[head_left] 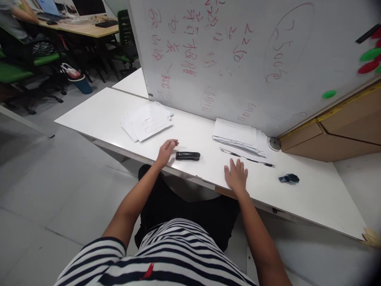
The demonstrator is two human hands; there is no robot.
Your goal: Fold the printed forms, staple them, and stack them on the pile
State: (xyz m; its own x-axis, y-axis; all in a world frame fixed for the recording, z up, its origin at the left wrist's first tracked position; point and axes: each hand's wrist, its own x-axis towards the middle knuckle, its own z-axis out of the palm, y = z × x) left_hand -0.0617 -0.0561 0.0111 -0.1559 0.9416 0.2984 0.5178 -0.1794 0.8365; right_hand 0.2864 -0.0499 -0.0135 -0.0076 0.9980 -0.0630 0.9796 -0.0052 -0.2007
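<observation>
A black stapler (187, 156) lies on the white desk (196, 139) near its front edge. Just left of it rests my left hand (166, 152), fingers loosely stretched and holding nothing. My right hand (237, 176) lies flat on the desk with its fingers spread, also empty. Beyond its fingertips is a thin black-and-clear pen (247, 157). Behind the pen sits a thick stack of white paper (235, 133). Several loose printed sheets (149, 121) overlap one another to the left, past my left hand.
A whiteboard (184, 79) with red writing stands along the desk's back. At the right are a dark watch-like object (289, 178), a round grey desk fitting (274, 143) and cardboard boxes (330, 139). A person's arm (25, 12) shows at another desk, top left.
</observation>
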